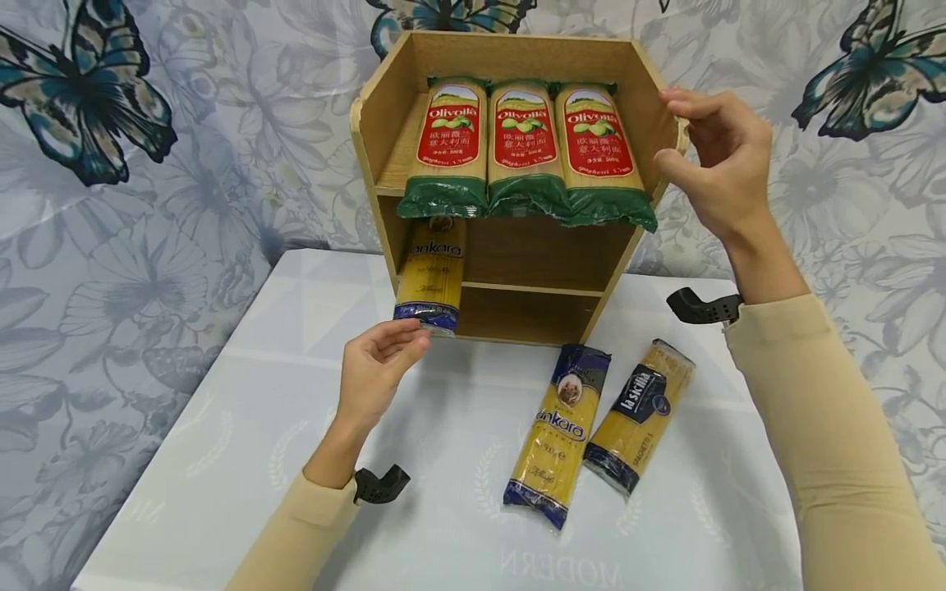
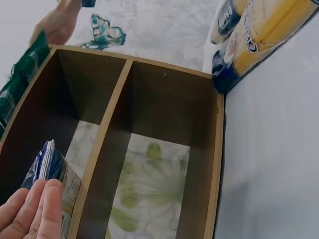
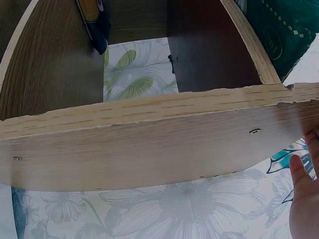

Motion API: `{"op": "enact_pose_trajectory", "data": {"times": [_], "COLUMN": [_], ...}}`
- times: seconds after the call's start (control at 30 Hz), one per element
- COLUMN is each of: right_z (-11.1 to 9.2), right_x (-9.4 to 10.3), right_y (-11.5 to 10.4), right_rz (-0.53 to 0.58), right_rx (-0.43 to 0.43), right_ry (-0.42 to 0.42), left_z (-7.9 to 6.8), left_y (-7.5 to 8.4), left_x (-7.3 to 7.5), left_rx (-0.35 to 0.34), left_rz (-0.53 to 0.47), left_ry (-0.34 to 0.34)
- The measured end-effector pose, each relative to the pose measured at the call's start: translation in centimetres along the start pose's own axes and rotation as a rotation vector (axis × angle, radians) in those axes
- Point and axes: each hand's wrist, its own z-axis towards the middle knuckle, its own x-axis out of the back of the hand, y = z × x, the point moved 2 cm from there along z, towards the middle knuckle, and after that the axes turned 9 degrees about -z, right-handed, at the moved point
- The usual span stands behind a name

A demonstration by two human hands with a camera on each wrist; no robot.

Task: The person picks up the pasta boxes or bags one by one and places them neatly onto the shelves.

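Observation:
A wooden shelf unit (image 1: 532, 43) stands at the back of the table. My left hand (image 1: 377, 365) pinches the near end of a yellow-and-blue Ankara pasta packet (image 1: 430, 267), which lies in the middle compartment against the left wall. In the left wrist view, the fingers (image 2: 49, 209) lie at the packet's blue end (image 2: 49, 162); the thumb is hidden there. My right hand (image 1: 727, 156) holds the front edge of the shelf's right side panel near the top. Three Olivoilà pasta packets (image 1: 525, 135) lie side by side on the top shelf, green ends jutting past its edge.
Another Ankara packet (image 1: 557, 435) and a La Sicilia spaghetti packet (image 1: 641, 414) lie on the white-covered table (image 1: 244, 460), in front of the shelf's right side. Butterfly-patterned cloth (image 1: 185, 197) hangs behind. The bottom compartment (image 1: 517, 316) shows bare wood.

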Motion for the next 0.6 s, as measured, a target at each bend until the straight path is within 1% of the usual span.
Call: {"op": "enact_pose_trajectory", "data": {"times": [0.3, 0.47, 0.6], "right_z": [0.0, 0.0, 0.0], "right_x": [-0.1, -0.2, -0.1], "right_y": [-0.3, -0.3, -0.2], "right_rz": [0.001, 0.009, -0.006], "right_rx": [-0.009, -0.017, -0.013], "right_ry": [0.005, 0.006, 0.006], "left_z": [1.3, 2.3, 3.2], "left_y": [-0.2, -0.4, -0.6], "left_x": [-0.5, -0.7, -0.9], "left_rx": [0.019, 0.03, 0.038], "left_rz": [-0.009, -0.003, 0.016], "left_ry": [-0.006, -0.004, -0.008]}}
